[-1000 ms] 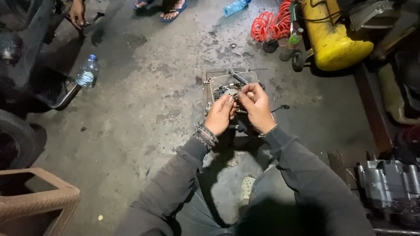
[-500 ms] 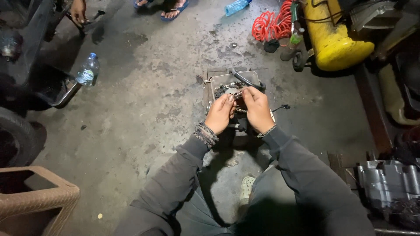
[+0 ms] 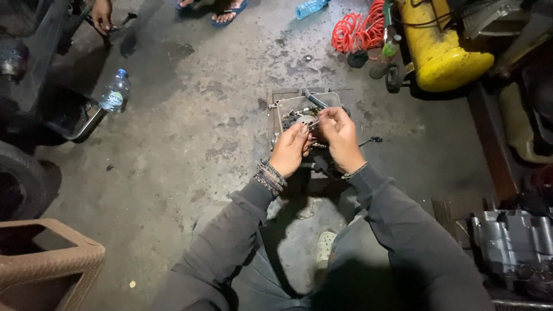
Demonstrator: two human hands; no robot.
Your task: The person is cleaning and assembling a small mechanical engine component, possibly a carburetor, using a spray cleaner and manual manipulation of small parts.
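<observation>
On the concrete floor (image 3: 190, 132), centre of view, sits a shallow metal tray (image 3: 288, 103) w/ small dark engine parts, incl. a toothed gear (image 3: 292, 119) near its left side. Both hands work just over the tray's near edge. Left hand (image 3: 290, 151), beaded bracelets at the wrist, fingers curled shut, thumb & forefinger pinching a small metal part (image 3: 314, 122); part too small to ID. Right hand (image 3: 340, 135) is also closed, fingertips pinched on the same small part from the other side, knuckles up. Hands nearly touching each other at the fingertips. Both arms in dark grey sleeves; a light shoe (image 3: 326, 246) shows between the knees below.

Rest of scene: clear plastic water bottle (image 3: 115, 92) w/ blue cap stands upright at left, beside a chrome exhaust pipe (image 3: 86, 124) & a dark tyre (image 3: 20, 178). Brown woven basket (image 3: 46, 259) at bottom-left corner. Top right: yellow compressor tank (image 3: 443, 52) w/ coiled red air hose (image 3: 360, 29) just left of it. Second plastic bottle (image 3: 311, 8) lies on its side at top edge. Grey metal engine casing (image 3: 512, 242) at lower right. Another person's hand (image 3: 102, 14) at top left, and sandalled feet (image 3: 227, 8) at top centre, well apart from the tray.
</observation>
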